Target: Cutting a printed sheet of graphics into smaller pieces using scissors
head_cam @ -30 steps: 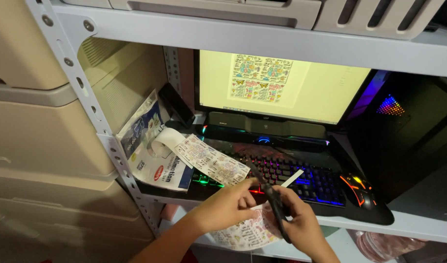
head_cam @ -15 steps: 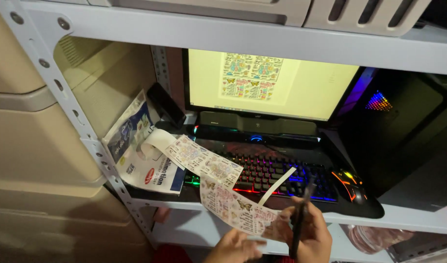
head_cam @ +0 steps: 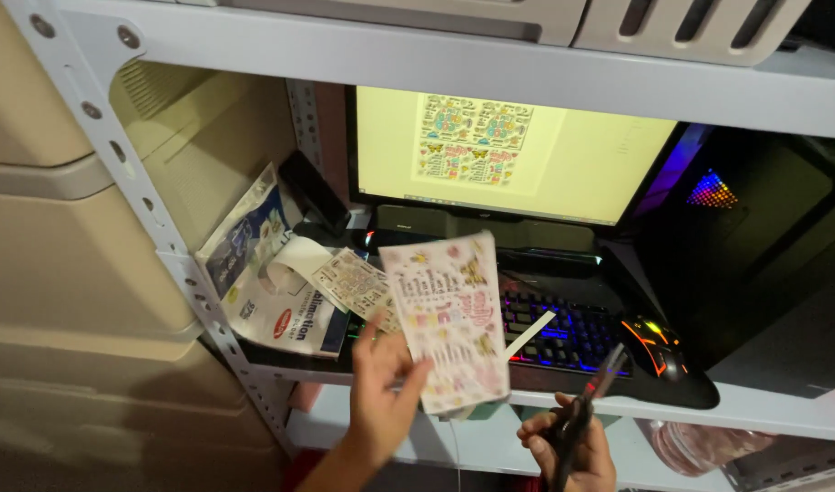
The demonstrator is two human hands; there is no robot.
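Note:
My left hand (head_cam: 378,392) holds up a printed sticker sheet (head_cam: 449,319) with small colourful pictures, gripping it by its lower left edge in front of the keyboard. My right hand (head_cam: 572,446) is low at the bottom edge of the view, closed around a pair of dark scissors (head_cam: 592,401) whose tips point up and to the right. A longer curled strip of printed stickers (head_cam: 345,278) lies behind the held sheet, on the left of the shelf.
A lit monitor (head_cam: 518,150) stands on a metal shelf (head_cam: 773,415) above a backlit keyboard (head_cam: 563,333) and a glowing mouse (head_cam: 654,346). Paper packages (head_cam: 263,273) lean at the left. A perforated rack upright (head_cam: 144,191) and beige drawers (head_cam: 53,273) are further left.
My left hand has lifted a cut sticker sheet up in front of the keyboard. My right hand with the scissors has shifted right and stayed low. The camera has moved closer.

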